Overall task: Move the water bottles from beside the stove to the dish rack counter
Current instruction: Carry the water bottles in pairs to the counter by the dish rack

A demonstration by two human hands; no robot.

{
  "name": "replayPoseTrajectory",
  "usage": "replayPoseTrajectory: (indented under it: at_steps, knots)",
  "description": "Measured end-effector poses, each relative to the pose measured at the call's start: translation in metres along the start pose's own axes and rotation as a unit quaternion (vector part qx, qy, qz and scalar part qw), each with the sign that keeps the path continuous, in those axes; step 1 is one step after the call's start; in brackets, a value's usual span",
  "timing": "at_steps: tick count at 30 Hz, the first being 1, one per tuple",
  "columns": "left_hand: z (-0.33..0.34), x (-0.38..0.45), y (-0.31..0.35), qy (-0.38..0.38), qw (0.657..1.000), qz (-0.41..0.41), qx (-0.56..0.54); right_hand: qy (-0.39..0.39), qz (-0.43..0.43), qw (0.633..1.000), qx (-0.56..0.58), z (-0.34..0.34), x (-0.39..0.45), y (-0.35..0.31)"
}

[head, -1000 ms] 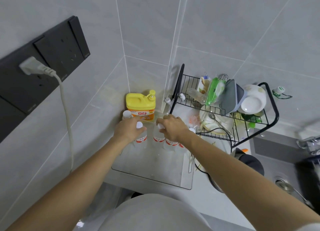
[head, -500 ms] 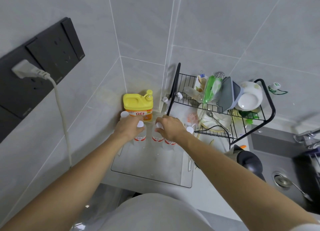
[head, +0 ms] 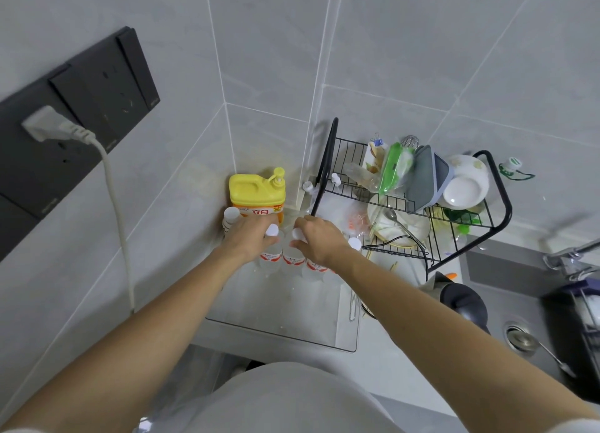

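Note:
Several clear water bottles with white caps and red-and-white labels stand upright in a tight group on the pale counter [head: 279,306], in the wall corner left of the black wire dish rack [head: 324,173]. My left hand [head: 250,238] is closed around the neck of one water bottle [head: 272,257], its cap showing at my fingertips. My right hand [head: 319,238] grips the top of a neighbouring bottle [head: 292,260]. One more bottle [head: 231,215] stands free at the far left, and another cap [head: 354,243] shows behind my right wrist.
A yellow detergent jug [head: 256,195] stands right behind the bottles in the corner. The rack holds bowls, plates and a spoon. A black kettle [head: 461,299] sits at the right, then the sink [head: 519,338] and tap [head: 571,254]. A white power cord [head: 120,221] hangs down the left wall.
Both hands stay on the bottle tops in the same spot. Only the view has shifted slightly.

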State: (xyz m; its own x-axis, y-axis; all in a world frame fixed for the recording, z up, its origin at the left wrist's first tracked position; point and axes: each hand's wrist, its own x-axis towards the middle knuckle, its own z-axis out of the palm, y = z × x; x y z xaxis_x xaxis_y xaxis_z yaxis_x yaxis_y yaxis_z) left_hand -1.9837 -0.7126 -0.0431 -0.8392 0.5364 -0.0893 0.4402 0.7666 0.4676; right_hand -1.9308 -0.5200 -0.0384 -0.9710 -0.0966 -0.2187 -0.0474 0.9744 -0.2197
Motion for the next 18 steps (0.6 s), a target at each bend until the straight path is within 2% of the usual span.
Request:
replayPoseTrajectory:
  at_steps: [8,18]
  knots:
    - [0.0027,0.0022,-0.0071,0.015,1.0,0.025,0.001,0.0,-0.01,1.0,0.011,0.0007,0.0008,0.0026]
    - [0.0002,0.0089,-0.0057,-0.01,1.0,0.02,0.02,0.012,0.009,0.999,0.046,0.0011,-0.0008,0.005]
